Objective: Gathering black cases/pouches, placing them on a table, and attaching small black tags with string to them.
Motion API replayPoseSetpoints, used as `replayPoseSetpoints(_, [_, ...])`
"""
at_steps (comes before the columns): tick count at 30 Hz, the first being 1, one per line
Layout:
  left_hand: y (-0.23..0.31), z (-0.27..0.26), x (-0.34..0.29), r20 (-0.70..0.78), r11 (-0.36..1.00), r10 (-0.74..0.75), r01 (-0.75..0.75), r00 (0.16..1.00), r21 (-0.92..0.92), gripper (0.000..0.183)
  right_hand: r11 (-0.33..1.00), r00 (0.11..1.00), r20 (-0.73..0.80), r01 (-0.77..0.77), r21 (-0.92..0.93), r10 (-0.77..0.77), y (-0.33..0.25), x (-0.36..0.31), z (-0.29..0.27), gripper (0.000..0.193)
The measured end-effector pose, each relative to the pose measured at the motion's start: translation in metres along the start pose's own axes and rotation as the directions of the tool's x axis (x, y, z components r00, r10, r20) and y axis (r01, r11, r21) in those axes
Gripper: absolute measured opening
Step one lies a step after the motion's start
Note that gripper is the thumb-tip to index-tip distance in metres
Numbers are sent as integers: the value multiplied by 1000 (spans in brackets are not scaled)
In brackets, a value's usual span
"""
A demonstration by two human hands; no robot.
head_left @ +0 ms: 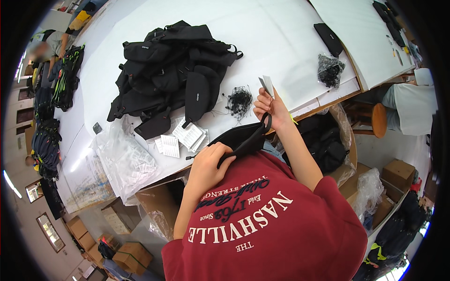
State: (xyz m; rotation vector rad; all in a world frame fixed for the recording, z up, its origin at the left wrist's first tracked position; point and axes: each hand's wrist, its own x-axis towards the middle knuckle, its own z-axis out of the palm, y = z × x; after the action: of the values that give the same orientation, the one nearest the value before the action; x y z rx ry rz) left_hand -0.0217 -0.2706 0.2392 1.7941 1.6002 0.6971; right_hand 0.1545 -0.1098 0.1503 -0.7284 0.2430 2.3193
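1. The left hand (208, 164) is closed on the upper edge of a black, elongated fabric pouch (243, 141), thumb against fingers, at the pouch's left part.
2. The pouch lies in front of the person's dark red printed shirt (267, 210), at the near edge of the white-topped bench (276, 56), stretching from the left hand toward the right.
3. The right hand (273, 108) pinches a folded, white-and-grey paper tag (266, 86) upright, just above the pouch's black strap loop (267, 122); whether this hand also touches the loop, I cannot tell.
4. Between the pouch and a big heap of black fabric pouches (164, 79), white printed paper cards (188, 135) lie close to the bench's near edge.
5. A tangle of thin black strings (239, 103) rests on the bench, left of the right hand.
6. A clear plastic bag of white tags (126, 159) hangs over the near edge, left of the cards.
7. Toward the bench's right edge sit a clear bag of black pieces (330, 71) and one black oblong pouch (328, 40).
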Motion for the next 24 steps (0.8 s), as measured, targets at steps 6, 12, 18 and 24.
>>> replayPoseSetpoints(6, [2, 3, 3, -4, 1000, 7, -7, 1000, 12, 15, 894, 939, -8, 324, -309, -344, -17, 16, -10, 33])
replayPoseSetpoints(12, [1, -2, 11, -11, 994, 7, -6, 1000, 108, 15, 448, 752, 139, 518, -729, -644, -51, -6, 20, 25])
replayPoseSetpoints(18, [12, -7, 19, 4, 982, 157, -156, 988, 105, 13, 990, 793, 593, 130, 63, -142, -41, -19, 36, 22])
replayPoseSetpoints(24, [28, -27, 11, -45, 981, 178, -174, 983, 83, 16, 983, 773, 608, 124, 135, -181, -15, -46, 71, 24])
